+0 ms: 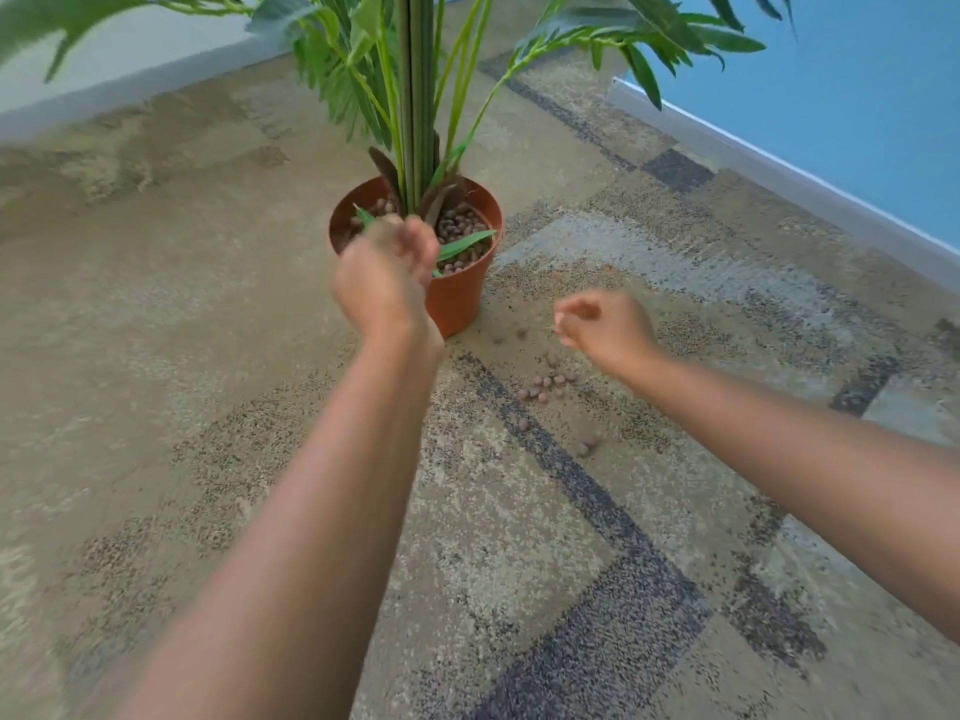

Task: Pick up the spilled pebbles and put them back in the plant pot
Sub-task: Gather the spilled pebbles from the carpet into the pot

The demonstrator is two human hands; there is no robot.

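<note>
Two bare forearms reach forward from the bottom edge over a patterned carpet (pixel 519 537) of beige, grey and dark blocks. The left hand (pixel 382 275) is raised over the near rim of the plant pot (pixel 457 298), its fingers curled inward into a loose fist with the back of the hand toward the camera; whether it has hold of anything cannot be told, since the palm is turned away and the frame is blurred by motion. The right hand (pixel 602 324) hangs lower, to the right of the pot and above the carpet, its fingers bent in and the thumb near the fingertips in a pinch-like shape; any pebble between them is too blurred to make out.

The pot is terracotta-coloured and stands upright on the carpet. It is filled with brown pebbles around the green stems of a leafy plant (pixel 415 96), whose fronds spread across the top of the view.

The spilled pebbles (pixel 545 387) lie on the carpet just in front of and to the right of the pot, below the right hand: a small cluster, with a few scattered singles nearer the pot and nearer the camera.

Beyond, a white skirting board (pixel 779 174) runs along a blue wall (pixel 857 96) at the right.
</note>
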